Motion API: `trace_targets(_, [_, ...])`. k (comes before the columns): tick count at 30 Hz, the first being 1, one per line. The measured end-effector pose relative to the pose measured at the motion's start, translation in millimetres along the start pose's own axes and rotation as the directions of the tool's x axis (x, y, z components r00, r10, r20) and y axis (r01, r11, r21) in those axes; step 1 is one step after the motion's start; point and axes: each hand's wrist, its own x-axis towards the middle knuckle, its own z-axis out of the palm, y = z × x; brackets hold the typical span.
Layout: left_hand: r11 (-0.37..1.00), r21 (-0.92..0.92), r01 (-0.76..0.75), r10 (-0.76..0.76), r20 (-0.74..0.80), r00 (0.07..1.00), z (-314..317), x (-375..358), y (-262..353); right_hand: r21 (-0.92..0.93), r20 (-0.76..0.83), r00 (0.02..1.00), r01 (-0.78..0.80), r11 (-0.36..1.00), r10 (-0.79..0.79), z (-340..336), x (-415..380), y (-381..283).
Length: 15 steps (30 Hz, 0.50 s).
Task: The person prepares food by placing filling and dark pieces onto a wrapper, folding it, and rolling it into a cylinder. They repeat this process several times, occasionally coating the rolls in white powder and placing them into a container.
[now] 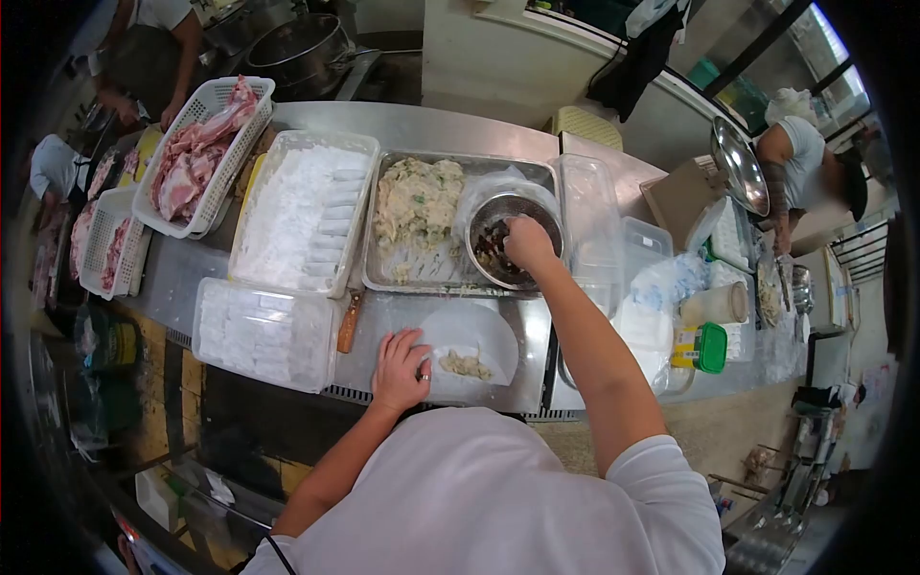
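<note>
My left hand (401,372) lies on the steel worktop with its fingers stretched out, at the left edge of a round, thin, whitish wrapper sheet (494,335). A small strip of pale filling (466,364) sits on the lower part of that sheet. My right hand (529,241) reaches into a round metal bowl (476,206) of dark chopped pieces (494,251). Its fingers are drawn together, and what they pinch is hidden. The bowl stands in the right part of a steel tray (460,290), beside a mound of pale, green-flecked filling (419,196).
Left of the tray is a white bin (287,206) of white powder with pale rolls. Nearer stands a clear box (264,335) of similar rolls, beside a wooden handle (351,321). Raw meat fills a basket (251,125). A co-worker (800,158) is at the right; another person stands upper left.
</note>
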Motion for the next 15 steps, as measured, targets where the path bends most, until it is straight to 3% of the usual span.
trace_targets(5, [1.0,-0.004,-0.006,0.006,-0.007,1.0,-1.0,0.2,0.7,-0.117,0.112,0.993,-0.008,0.993,0.021,-8.8,10.7,-9.8])
trace_targets(8, [1.0,0.0,0.001,-0.001,-0.011,1.0,-0.4,0.5,1.8,-0.079,0.098,0.994,-0.046,0.996,0.053,-4.3,16.3,-3.3])
trace_targets(11, [1.0,0.003,0.005,-0.005,0.001,1.0,-1.5,0.9,1.9,0.084,0.082,0.995,-0.06,0.995,0.053,-15.2,10.6,-3.5])
trace_targets(15, [1.0,0.004,0.011,-0.011,0.007,1.0,-2.3,1.3,2.6,0.049,0.06,0.976,0.206,0.977,-0.209,4.9,10.4,14.2])
